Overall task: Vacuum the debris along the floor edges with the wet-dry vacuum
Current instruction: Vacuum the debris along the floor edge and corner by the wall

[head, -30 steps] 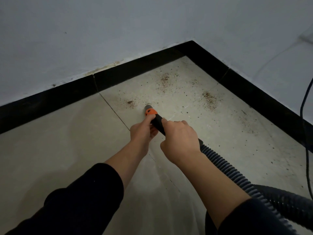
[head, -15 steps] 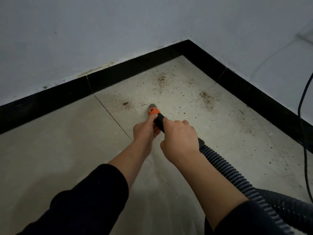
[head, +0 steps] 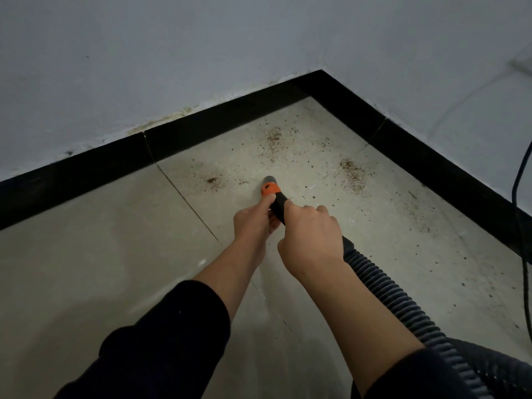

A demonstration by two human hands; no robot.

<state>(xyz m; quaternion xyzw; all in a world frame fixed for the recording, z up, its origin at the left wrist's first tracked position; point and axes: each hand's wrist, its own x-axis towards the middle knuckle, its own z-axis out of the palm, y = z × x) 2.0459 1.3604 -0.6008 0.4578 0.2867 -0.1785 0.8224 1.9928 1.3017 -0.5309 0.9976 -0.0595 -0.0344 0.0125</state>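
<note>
In a dim room corner, two pale walls (head: 144,67) meet w/ a black baseboard (head: 201,125) running along both, its top edge stained yellowish on the left run. Below it the light tile floor (head: 86,254) spreads out, one grout line cutting diagonally from the baseboard toward the forearms. Black sleeves (head: 161,347) enter from the bottom, pushed up so both forearms are bare. A ribbed black hose (head: 388,295) comes in from the lower right, lying along the right forearm & ending at a black wand section. Right hand (head: 309,237) is clenched over the wand just ahead of the ribbing, knuckles up; left hand (head: 252,223) wraps the wand further forward, thumb pressed up near the orange collar (head: 270,189). The grey nozzle tip (head: 269,179) sits at floor level approx. in the middle of the corner tile, apart from both baseboards; contact w/ the tile can't be confirmed. Brown debris (head: 352,175) lies in patches around it: one cluster to the right near the right baseboard, one beyond the tip toward the corner, a small clump to the left, plus loose specks scattered along the right edge. A thin dark cord (head: 518,180) hangs down the right wall to the floor.
</note>
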